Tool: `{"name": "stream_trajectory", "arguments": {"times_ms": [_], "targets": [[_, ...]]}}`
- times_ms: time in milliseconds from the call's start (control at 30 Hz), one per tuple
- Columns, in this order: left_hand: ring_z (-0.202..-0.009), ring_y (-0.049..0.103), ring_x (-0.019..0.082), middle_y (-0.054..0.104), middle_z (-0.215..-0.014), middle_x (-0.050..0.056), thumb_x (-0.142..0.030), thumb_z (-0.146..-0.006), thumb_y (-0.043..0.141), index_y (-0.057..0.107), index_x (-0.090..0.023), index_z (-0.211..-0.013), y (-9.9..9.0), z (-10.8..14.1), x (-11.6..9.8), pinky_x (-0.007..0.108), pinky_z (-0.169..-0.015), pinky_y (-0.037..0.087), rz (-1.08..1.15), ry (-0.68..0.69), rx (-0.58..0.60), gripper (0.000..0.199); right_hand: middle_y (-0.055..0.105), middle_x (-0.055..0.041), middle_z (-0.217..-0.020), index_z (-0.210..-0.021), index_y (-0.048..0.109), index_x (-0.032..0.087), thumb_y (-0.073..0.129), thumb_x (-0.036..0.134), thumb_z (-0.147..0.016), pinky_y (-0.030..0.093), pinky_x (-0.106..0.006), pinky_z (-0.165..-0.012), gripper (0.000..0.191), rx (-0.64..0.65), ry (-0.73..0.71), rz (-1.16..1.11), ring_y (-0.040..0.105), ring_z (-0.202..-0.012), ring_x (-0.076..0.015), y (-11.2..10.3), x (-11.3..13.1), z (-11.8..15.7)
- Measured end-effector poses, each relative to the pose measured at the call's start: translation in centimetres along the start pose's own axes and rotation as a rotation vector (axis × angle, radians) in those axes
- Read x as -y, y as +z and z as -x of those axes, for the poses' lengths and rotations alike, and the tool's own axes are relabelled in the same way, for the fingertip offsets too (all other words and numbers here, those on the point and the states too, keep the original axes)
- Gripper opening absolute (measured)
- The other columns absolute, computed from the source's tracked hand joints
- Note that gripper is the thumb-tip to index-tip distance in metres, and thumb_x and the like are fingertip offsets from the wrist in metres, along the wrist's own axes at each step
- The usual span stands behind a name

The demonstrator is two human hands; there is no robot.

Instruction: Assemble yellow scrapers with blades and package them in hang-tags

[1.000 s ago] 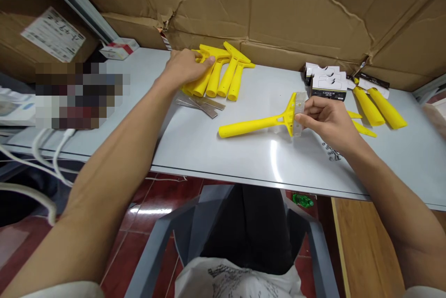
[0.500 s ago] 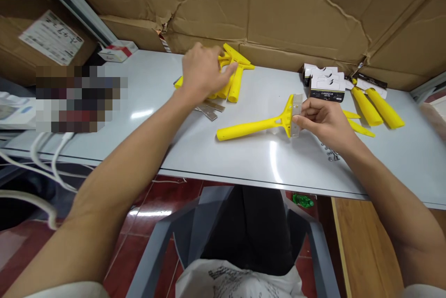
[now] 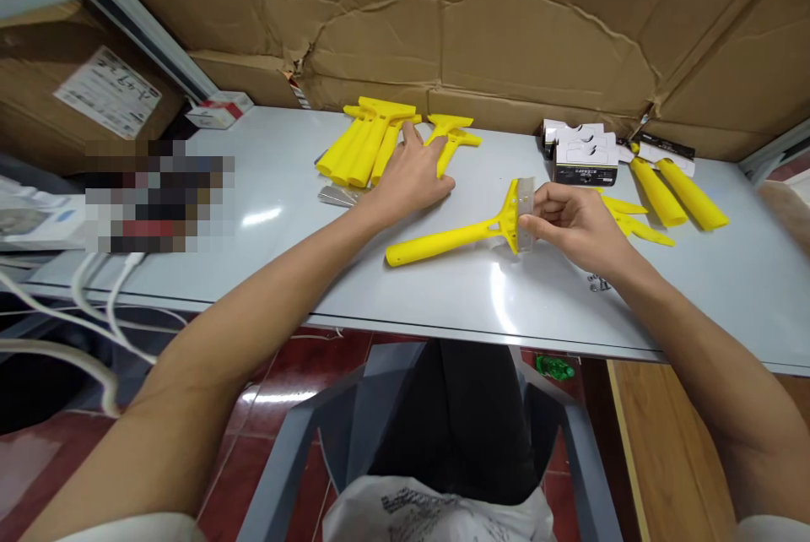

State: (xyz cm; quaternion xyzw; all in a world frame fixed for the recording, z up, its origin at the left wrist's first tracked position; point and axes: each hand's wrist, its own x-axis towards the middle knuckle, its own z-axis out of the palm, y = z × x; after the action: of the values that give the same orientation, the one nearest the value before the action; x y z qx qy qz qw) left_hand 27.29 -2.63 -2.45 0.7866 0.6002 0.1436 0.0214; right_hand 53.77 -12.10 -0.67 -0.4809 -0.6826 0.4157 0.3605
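Observation:
My right hand (image 3: 575, 223) is closed on the head end of a yellow scraper (image 3: 443, 243), pinching the clear plastic blade cover (image 3: 525, 214) fitted across it. The scraper's handle points left, just over the table. My left hand (image 3: 414, 169) is at the pile of yellow scraper handles (image 3: 360, 143), fingers apart and reaching among them; whether the fingertips touch one is hard to see. Two more yellow handles (image 3: 448, 149) lie just right of that hand. Flat metal blades (image 3: 338, 197) stick out below the pile, partly covered by my left wrist.
Black-and-white cardboard sleeves (image 3: 585, 158) stand at the back right, beside yellow handles (image 3: 677, 192) with cards on them. Small screws (image 3: 598, 282) lie by my right wrist. Cardboard (image 3: 380, 27) walls the back. White cables (image 3: 94, 289) hang at the left, near a small box (image 3: 220, 109).
My left hand has moved right and toward me, off the top of the handle pile, which is now spread out with two handles apart on its right. My right hand still holds the scraper.

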Motion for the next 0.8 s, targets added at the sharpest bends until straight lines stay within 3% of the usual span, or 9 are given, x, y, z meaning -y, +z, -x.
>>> {"name": "stream_trajectory", "arguments": {"times_ms": [200,333,467,533,667,800], "targets": [[-0.139,0.056,0.035,0.054,-0.151,0.015,-0.023,-0.086,0.074,0.069,-0.021,-0.144,0.4,-0.1,-0.3,0.053,-0.114,0.053,0.117,0.055,-0.074,0.058,0.069,-0.0017,-0.075,-0.084,0.067,0.020,0.094,0.054,-0.080,0.047,-0.030,-0.063,0.043,0.017,0.012,-0.002,0.062,-0.068,-0.0145,0.0,-0.5,0.0],[-0.134,0.060,0.035,0.048,-0.158,0.014,-0.015,-0.088,0.072,0.075,-0.022,-0.134,-2.0,0.4,-0.5,0.051,-0.116,0.051,0.048,-0.007,-0.137,0.047,0.069,-0.0014,-0.073,-0.082,0.066,0.021,0.095,0.055,-0.080,0.047,-0.030,-0.063,0.045,0.014,0.013,0.010,0.062,-0.068,-0.0152,0.0,-0.3,0.0],[-0.134,0.057,0.035,0.049,-0.157,0.014,-0.015,-0.095,0.066,0.072,-0.021,-0.138,-4.3,0.6,0.4,0.054,-0.118,0.047,-0.030,-0.152,-0.182,0.044,0.069,-0.0012,-0.073,-0.082,0.065,0.021,0.096,0.057,-0.078,0.046,-0.031,-0.063,0.047,0.014,0.022,0.009,0.061,-0.067,-0.0150,0.0,-0.2,0.0],[-0.134,0.055,0.034,0.052,-0.155,0.013,-0.016,-0.094,0.068,0.074,-0.020,-0.132,-4.2,0.3,1.5,0.054,-0.117,0.046,-0.010,-0.203,-0.187,0.039,0.069,-0.0015,-0.074,-0.082,0.065,0.021,0.095,0.056,-0.078,0.047,-0.031,-0.064,0.047,0.014,0.027,0.012,0.061,-0.068,-0.0155,0.0,-0.3,-0.1],[-0.124,0.055,0.031,0.059,-0.146,0.012,-0.020,-0.088,0.070,0.078,-0.019,-0.125,-2.5,-0.6,3.6,0.052,-0.109,0.047,0.002,-0.180,-0.217,0.037,0.070,-0.0016,-0.076,-0.083,0.066,0.020,0.096,0.055,-0.078,0.048,-0.032,-0.065,0.046,0.017,0.029,0.013,0.063,-0.070,-0.0163,-0.1,-0.3,0.0],[-0.126,0.056,0.033,0.059,-0.147,0.014,-0.024,-0.089,0.066,0.079,-0.020,-0.126,-1.8,-0.7,3.9,0.054,-0.111,0.044,0.029,-0.185,-0.212,0.039,0.069,-0.0014,-0.075,-0.083,0.066,0.021,0.095,0.055,-0.079,0.047,-0.032,-0.064,0.045,0.016,0.030,0.021,0.061,-0.069,-0.0156,-0.1,-0.2,0.1]]}}
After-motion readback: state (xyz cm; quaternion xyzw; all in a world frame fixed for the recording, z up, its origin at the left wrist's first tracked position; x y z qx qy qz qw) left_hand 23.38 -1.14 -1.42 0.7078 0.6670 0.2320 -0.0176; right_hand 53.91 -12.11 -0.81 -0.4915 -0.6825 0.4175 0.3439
